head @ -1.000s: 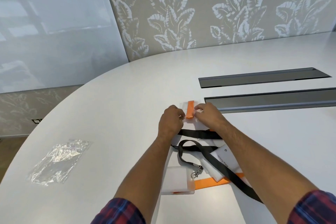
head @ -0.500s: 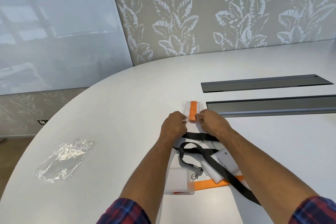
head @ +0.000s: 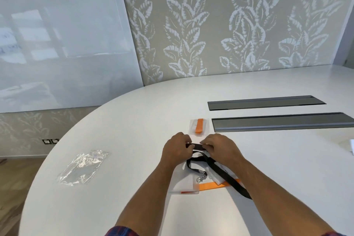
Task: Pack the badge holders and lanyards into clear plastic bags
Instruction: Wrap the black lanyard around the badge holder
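Note:
A small clear bag [head: 199, 127] holding a folded orange lanyard lies on the white table, just beyond my hands. My left hand [head: 176, 149] and my right hand [head: 218, 148] both pinch a folded black lanyard [head: 197, 146] between them. A second black lanyard [head: 224, 173] with a metal clip trails toward me over white badge holders [head: 214, 177]. A frosted badge holder [head: 186, 184] lies beside an orange lanyard [head: 212, 186]. An empty clear plastic bag [head: 82, 166] lies far to the left.
Two long dark cable trays [head: 268, 101] [head: 283, 122] are set into the white table [head: 134, 120] at the right. A small white object [head: 352, 146] shows at the right edge. The table's curved edge runs along the left.
Both hands let go of the bagged orange lanyard, drew back toward me, and took hold of the folded black lanyard. The view tilted up a little.

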`<state>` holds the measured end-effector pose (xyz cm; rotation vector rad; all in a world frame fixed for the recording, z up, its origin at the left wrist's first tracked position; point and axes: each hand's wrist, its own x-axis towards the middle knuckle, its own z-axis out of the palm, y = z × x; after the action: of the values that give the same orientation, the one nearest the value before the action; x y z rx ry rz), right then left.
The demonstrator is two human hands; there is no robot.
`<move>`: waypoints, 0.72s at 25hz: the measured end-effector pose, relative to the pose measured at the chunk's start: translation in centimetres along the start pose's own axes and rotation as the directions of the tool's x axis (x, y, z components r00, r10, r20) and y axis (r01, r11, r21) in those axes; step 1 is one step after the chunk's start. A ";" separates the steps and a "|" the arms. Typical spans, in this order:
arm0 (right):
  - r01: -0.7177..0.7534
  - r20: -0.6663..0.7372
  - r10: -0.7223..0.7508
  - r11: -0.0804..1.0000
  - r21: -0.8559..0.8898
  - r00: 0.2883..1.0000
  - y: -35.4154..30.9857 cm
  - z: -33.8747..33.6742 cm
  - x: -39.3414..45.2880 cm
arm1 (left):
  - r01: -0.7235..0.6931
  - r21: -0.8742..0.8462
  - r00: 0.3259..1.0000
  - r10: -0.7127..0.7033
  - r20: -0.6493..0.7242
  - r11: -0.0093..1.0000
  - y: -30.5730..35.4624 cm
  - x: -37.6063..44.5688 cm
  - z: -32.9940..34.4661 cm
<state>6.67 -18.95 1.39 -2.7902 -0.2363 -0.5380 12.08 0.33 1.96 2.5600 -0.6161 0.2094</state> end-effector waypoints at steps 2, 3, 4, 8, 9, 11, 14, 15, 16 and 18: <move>0.078 -0.022 -0.078 0.997 -0.013 0.997 -0.9 0.2 -2.1 | 0.010 -0.021 1.000 -0.010 -0.006 1.000 -0.3 -1.7 -0.2; 0.103 -0.036 -0.103 0.995 -0.005 0.994 -1.3 0.3 -3.0 | 0.019 -0.035 1.000 -0.020 -0.015 0.999 -0.4 -2.6 -0.4; 0.118 -0.046 -0.118 0.993 0.005 0.992 -1.6 0.4 -3.8 | 0.028 -0.051 0.999 -0.029 -0.031 0.998 -0.6 -3.5 -0.5; 0.088 -0.162 -0.084 0.996 0.015 0.983 -2.9 1.2 -7.1 | 0.070 -0.124 0.995 -0.078 -0.062 0.990 -1.5 -7.2 -0.8; 0.071 -0.206 -0.071 0.997 -0.003 0.976 -3.2 1.5 -7.8 | 0.089 -0.110 0.995 -0.092 -0.028 0.990 -1.8 -8.0 -0.9; 0.053 -0.265 -0.065 0.997 -0.050 0.962 -3.9 1.9 -8.9 | 0.112 -0.081 0.993 -0.108 0.050 0.990 -2.4 -9.5 -0.9; 0.089 -0.310 -0.113 0.992 -0.093 0.944 -5.0 1.9 -10.0 | 0.178 -0.174 0.973 -0.146 0.179 0.969 -2.6 -10.6 -1.6; 0.112 -0.299 -0.131 0.990 -0.081 0.945 -5.4 1.9 -10.4 | 0.199 -0.199 0.961 -0.151 0.231 0.960 -2.6 -10.9 -1.8; 0.133 -0.268 -0.145 0.989 -0.064 0.952 -5.7 1.9 -10.8 | 0.205 -0.204 0.948 -0.143 0.283 0.957 -2.6 -11.3 -2.1; 0.150 -0.195 -0.152 0.988 -0.029 0.969 -6.1 1.8 -11.6 | 0.180 -0.191 0.925 -0.100 0.367 0.965 -2.8 -11.8 -2.2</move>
<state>-4.64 -13.83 -3.20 -2.7221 -0.4050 -0.8491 2.82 8.21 -0.36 2.4240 -0.5437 -0.3618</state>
